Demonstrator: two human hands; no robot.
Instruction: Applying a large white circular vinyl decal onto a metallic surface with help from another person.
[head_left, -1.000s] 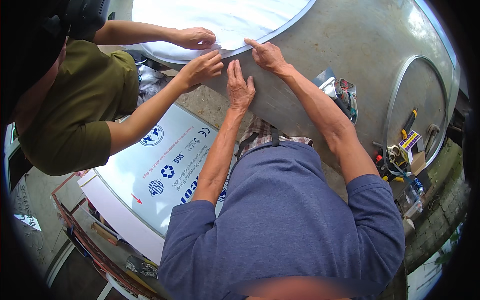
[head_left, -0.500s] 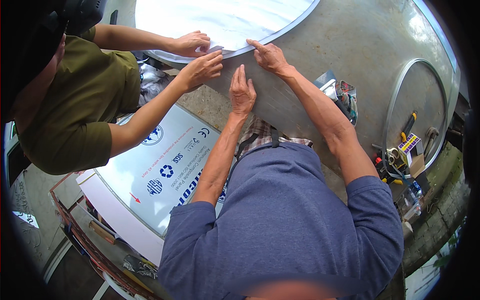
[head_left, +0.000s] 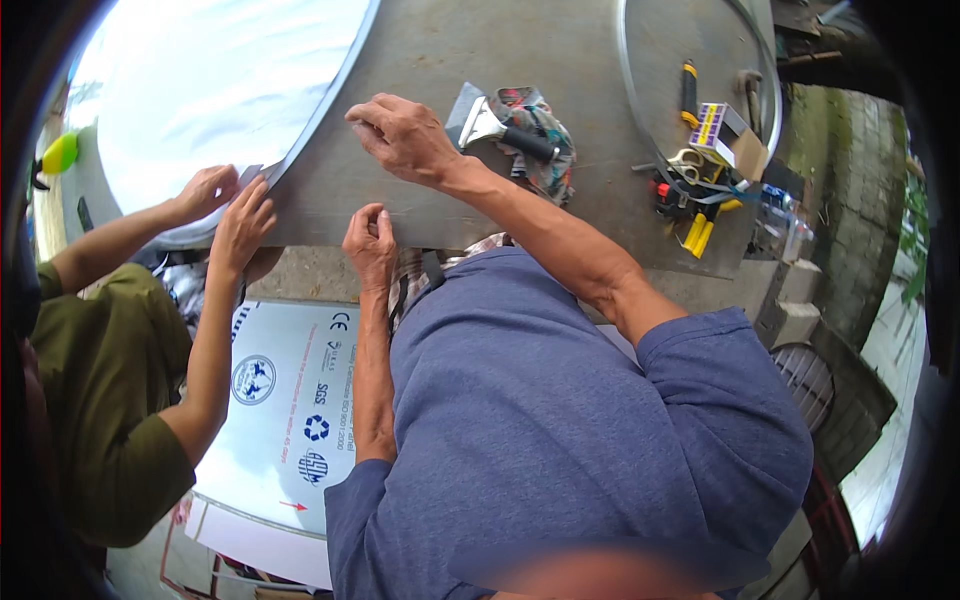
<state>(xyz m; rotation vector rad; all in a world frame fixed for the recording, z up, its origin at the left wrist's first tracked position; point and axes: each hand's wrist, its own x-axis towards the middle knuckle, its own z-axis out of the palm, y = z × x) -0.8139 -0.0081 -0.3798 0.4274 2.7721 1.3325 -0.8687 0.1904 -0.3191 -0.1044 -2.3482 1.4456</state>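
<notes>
My left hand (head_left: 370,246) is at the near edge of the grey metal table (head_left: 330,190), its fingers loosely curled in with nothing seen in them. Above the tabletop hovers my right hand (head_left: 408,138), fingers bent together and no object visible in it; the palm side is hidden. To its left lies a large round white sheet (head_left: 215,80) with a grey rim (head_left: 345,75). My right hand is apart from this rim. A co-worker's two hands (head_left: 242,222) pinch the sheet's near edge, around a small dark flat piece (head_left: 250,178).
Right of my right hand lie a scraper (head_left: 487,122) with a black handle and a patterned rag (head_left: 550,170). Farther right, a metal hoop (head_left: 628,60) surrounds a yellow-black cutter (head_left: 689,92), scissors (head_left: 686,165) and a small box (head_left: 722,132). A printed panel (head_left: 270,430) lies below the table.
My right hand has lifted off the sheet's rim, its pointing finger now bent. My left hand has curled its straight fingers. The view has swung right, so the sheet and co-worker appear farther left.
</notes>
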